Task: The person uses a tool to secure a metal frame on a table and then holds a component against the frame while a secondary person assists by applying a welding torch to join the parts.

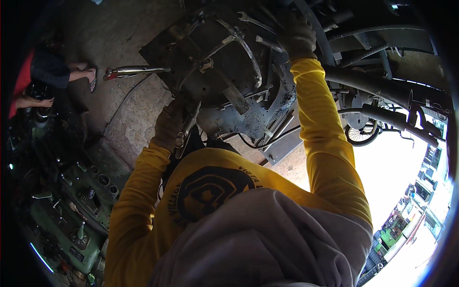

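My left hand [167, 125], in a dark work glove, is at the near left edge of a dark steel plate [167, 50]. Its fingers are bent in shadow around silver locking pliers [187, 125], whose far end reaches the plate's edge. My right hand [297, 39], also gloved, reaches to the far right side of the work. Its fingers are curled, and what they hold is hidden in the dark. Beside it lie an open-end wrench [256, 21] and a short hammer-like tool [269, 43]. A curved metal rod frame [246, 50] rests on the plate.
Another pair of locking pliers [136, 71] juts from the plate's left edge. At the left are a crouching person [50, 69] and a green machine [71, 217] with levers. Steel tubes [368, 83] and a wheel [362, 133] are to the right. A cable [122, 103] crosses the floor.
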Available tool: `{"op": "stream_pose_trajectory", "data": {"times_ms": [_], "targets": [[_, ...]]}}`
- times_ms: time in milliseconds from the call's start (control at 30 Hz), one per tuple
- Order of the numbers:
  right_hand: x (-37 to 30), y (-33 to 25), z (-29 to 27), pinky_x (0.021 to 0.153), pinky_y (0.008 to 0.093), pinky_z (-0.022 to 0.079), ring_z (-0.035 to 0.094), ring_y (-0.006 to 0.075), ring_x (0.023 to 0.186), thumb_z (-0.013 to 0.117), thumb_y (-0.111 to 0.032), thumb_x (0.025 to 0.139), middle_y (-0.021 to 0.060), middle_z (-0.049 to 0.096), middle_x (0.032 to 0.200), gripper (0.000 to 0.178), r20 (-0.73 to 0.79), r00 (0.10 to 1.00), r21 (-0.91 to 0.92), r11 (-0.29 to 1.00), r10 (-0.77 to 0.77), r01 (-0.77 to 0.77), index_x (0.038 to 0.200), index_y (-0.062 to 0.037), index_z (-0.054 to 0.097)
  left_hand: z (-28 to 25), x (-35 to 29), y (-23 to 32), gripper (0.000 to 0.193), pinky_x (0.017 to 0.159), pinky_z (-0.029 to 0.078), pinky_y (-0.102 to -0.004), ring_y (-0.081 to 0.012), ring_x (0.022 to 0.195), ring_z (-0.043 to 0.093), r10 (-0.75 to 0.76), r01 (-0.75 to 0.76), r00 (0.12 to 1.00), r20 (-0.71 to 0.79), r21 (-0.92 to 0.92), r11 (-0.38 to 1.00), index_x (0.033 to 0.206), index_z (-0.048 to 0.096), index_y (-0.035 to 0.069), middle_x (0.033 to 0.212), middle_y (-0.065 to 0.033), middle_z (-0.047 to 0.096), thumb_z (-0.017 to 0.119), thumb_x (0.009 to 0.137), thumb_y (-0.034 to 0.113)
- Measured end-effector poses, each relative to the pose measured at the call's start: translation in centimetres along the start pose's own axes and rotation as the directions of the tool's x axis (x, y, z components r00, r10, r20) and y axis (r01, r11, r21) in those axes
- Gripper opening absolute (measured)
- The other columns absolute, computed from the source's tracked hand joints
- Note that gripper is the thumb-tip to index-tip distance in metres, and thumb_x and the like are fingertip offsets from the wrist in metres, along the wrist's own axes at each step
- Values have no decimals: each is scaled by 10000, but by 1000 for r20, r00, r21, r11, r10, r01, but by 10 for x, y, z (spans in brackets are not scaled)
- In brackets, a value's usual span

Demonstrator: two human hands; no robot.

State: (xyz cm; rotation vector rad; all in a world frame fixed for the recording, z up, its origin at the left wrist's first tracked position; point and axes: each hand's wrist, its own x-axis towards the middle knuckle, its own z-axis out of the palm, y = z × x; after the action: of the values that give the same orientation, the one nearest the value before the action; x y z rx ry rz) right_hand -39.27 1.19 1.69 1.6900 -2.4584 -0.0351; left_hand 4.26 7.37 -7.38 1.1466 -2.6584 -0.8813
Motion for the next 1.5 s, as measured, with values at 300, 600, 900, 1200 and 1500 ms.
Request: {"op": "stream_pose_trajectory", "data": {"times_ms": [300, 600, 900, 1200, 1500], "targets": [[-1, 38, 41, 1053, 548, 498, 554, 409, 1328, 546, -375, 1007, 170, 526, 1502, 551, 184, 979, 241, 962, 87, -131, 1528, -265, 406, 20, 0, -14, 402, 1069, 540, -421, -289, 1325, 569, -263, 289, 957, 121, -400, 870, 1470, 487, 71, 1464, -161, 540, 411, 1088, 171], [-16, 54, 41, 1015, 501, 521, 636, 398, 1204, 523, -318, 1008, 207, 662, 1303, 478, 64, 934, 381, 874, -351, 302, 1474, -211, 501, 12, 3, -10, 426, 1061, 538, -374, -254, 1305, 575, -129, 159, 987, 99, -435, 886, 1482, 460, 50, 1460, -148, 540, 436, 1078, 182], [18, 55, 47, 1042, 494, 510, 692, 377, 1120, 492, -303, 1021, 191, 687, 1282, 367, 243, 851, -49, 870, -466, 490, 1324, -142, 622, 5, 4, -1, 412, 1035, 543, -335, -240, 1255, 601, -151, 141, 988, 27, -541, 829, 1434, 499, 31, 1406, -136, 577, 507, 1027, 95], [28, 22, 30, 1195, 614, 224, 652, 348, 1237, 517, -168, 982, 179, 728, 1235, 329, 258, 942, -36, 972, -214, 231, 1228, -75, 715, 3, 6, 12, 418, 1051, 522, -371, -236, 1203, 651, 102, -116, 974, -201, -57, 992, 1337, 616, 30, 1303, -141, 671, 680, 960, 198], [23, 29, 9, 1171, 533, 329, 606, 352, 1297, 512, -183, 989, 169, 727, 1240, 330, 365, 922, 39, 991, -133, 128, 1217, -68, 721, -21, 11, 23, 450, 1065, 497, -408, -310, 1228, 637, 92, -95, 991, -94, -23, 995, 1352, 644, 76, 1309, -140, 678, 665, 926, 218]]}}
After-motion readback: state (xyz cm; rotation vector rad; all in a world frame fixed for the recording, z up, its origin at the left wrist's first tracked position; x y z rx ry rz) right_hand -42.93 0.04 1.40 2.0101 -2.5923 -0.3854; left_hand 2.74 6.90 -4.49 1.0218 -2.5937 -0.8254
